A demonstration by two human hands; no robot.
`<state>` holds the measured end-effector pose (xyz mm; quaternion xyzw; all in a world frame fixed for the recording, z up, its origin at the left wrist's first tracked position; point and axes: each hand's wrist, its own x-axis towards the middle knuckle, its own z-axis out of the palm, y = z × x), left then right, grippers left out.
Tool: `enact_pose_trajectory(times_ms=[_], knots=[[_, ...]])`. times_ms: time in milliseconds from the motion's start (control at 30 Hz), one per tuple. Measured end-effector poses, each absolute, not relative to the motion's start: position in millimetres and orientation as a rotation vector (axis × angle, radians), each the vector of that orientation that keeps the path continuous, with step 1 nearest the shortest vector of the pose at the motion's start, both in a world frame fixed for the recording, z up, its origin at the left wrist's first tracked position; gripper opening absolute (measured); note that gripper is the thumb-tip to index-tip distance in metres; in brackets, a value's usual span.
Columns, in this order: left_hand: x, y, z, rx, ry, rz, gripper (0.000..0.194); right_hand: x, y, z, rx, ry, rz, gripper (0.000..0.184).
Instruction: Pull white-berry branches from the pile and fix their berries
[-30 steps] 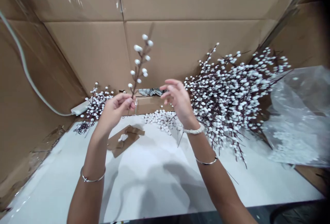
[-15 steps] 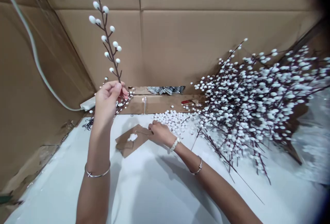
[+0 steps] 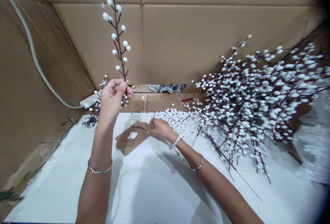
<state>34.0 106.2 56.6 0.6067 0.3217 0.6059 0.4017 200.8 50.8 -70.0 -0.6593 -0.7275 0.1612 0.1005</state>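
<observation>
My left hand (image 3: pixel 115 96) pinches the lower stem of a brown artificial berry branch (image 3: pixel 117 36) and holds it upright. White oval berries sit on many of its twig ends; its top tip and some twigs are bare. My right hand (image 3: pixel 160 129) is low over the table, fingers closed at the right corner of a small cardboard piece (image 3: pixel 129 146). What lies in those fingers is too small to make out. A white blob (image 3: pixel 132 135), like glue, sits on the cardboard. Just behind the right hand lies a pile of loose white berries (image 3: pixel 177 118).
A large heap of white-berried branches (image 3: pixel 252 96) fills the right side. Red-handled scissors or pliers (image 3: pixel 187 100) lie at the back. Dark small rings (image 3: pixel 90 122), a white power strip (image 3: pixel 89 100) and its cable (image 3: pixel 36 57) are at left. Cardboard walls (image 3: pixel 180 41) enclose the table.
My left hand and the berry branch have moved a little to the right in view. My right hand stays near the cardboard's corner, almost unmoved.
</observation>
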Motion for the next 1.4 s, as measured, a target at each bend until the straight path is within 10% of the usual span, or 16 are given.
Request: enact_pose_trajectory(times_ms=[1400], knots=[[37.6, 103.7, 57.0, 1.645, 0.869, 1.530, 0.009, 199.0, 48.9, -61.3, -1.750, -2.316, 0.202, 0.018]])
